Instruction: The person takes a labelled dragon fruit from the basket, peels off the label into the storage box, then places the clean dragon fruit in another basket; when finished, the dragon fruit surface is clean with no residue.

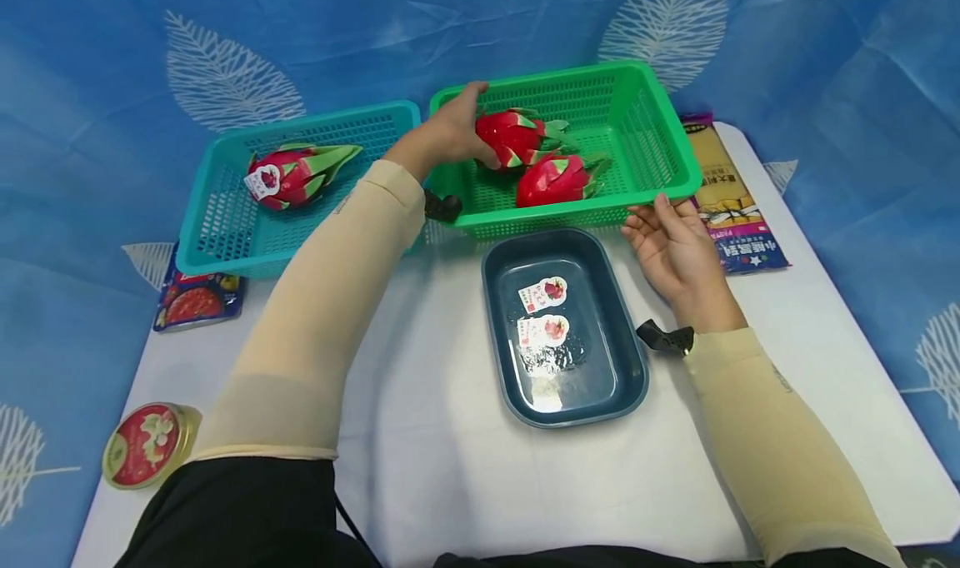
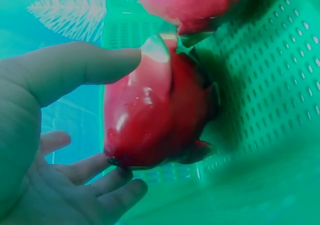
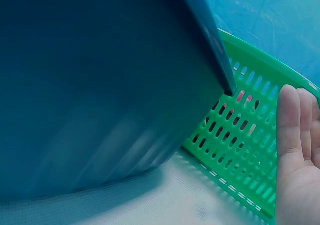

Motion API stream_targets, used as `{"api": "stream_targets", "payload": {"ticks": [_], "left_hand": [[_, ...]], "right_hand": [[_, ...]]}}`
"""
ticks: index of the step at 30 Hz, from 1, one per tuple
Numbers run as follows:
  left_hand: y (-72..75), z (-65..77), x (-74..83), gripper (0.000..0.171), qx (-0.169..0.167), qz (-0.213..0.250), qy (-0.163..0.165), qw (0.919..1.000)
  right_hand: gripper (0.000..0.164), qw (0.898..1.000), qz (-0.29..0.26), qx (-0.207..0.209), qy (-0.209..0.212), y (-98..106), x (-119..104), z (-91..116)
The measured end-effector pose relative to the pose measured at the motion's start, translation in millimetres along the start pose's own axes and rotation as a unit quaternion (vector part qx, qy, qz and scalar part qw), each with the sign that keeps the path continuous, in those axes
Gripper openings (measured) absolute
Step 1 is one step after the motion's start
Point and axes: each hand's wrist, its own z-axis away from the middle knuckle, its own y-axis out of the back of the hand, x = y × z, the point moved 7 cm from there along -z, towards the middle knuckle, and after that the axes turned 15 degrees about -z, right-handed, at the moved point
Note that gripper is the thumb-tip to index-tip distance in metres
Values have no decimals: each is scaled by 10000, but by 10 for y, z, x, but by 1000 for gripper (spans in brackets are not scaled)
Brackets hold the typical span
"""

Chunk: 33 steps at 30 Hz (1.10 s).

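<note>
My left hand point(image 1: 454, 132) reaches into the green basket point(image 1: 637, 139) at its left end. It grips a red dragon fruit point(image 1: 501, 132), with the thumb across the skin and the fingertips at the fruit's blunt end in the left wrist view. A second dragon fruit point(image 1: 551, 182) lies close in front of it in the same basket. At the basket's front right corner, my right hand point(image 1: 678, 251) holds the rim, thumb at the edge and fingers against the outer wall. The right wrist view shows those fingers point(image 3: 290, 120) along the slotted side.
A turquoise basket point(image 1: 225, 256) on the left holds another dragon fruit point(image 1: 296, 172) with a label. Between my arms sits a dark blue tray point(image 1: 600, 385) with two fruit stickers. A yellow pasta packet point(image 1: 723, 176), a blue packet point(image 1: 198, 300) and a round tin point(image 1: 146, 447) lie around.
</note>
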Motion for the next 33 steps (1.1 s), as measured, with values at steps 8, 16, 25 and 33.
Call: {"api": "stream_targets", "payload": {"ticks": [8, 16, 25, 33], "left_hand": [[54, 164, 15, 113, 311, 282, -216, 9989], [183, 582, -69, 107, 903, 835, -735, 9897], [335, 1585, -510, 79, 2225, 2798, -1323, 9245], [-16, 2383, -1054, 48, 3414, 4242, -1536, 8246]], "right_hand": [[35, 9999, -71, -80, -19, -17, 9, 7], [39, 10000, 50, -52, 5, -3, 14, 10], [27, 10000, -68, -13, 47, -4, 55, 33], [22, 9997, -202, -10, 108, 0, 34, 25]]}}
